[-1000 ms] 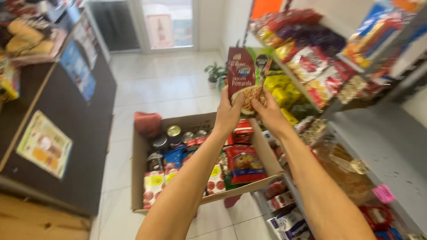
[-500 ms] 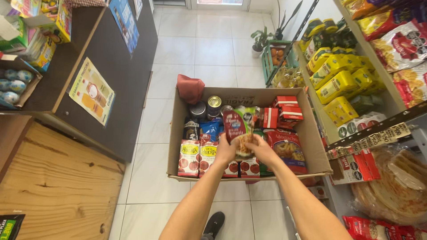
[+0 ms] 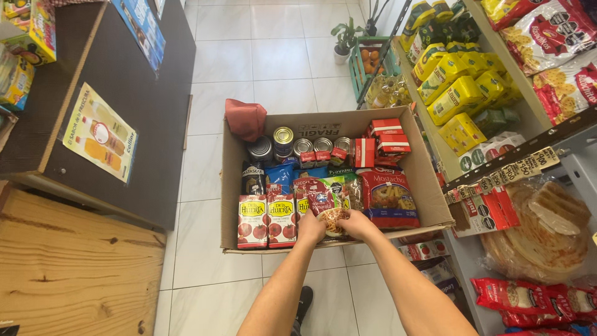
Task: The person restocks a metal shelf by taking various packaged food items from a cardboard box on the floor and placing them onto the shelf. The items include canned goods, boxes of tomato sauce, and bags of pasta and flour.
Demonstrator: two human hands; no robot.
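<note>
Left hand and right hand both pinch lower edge of red pasta packet, standing it upright in front row of cardboard box beside tomato cartons; upright packing saves room.

Both bare forearms reached forward and down from the bottom of the view, converging over the near wall of the cardboard box. The left hand sat just inside that near wall, fingers curled shut around the left edge of a red packet. The right hand lay close beside it, fingers closed on the packet's right edge, knuckles up.
</note>
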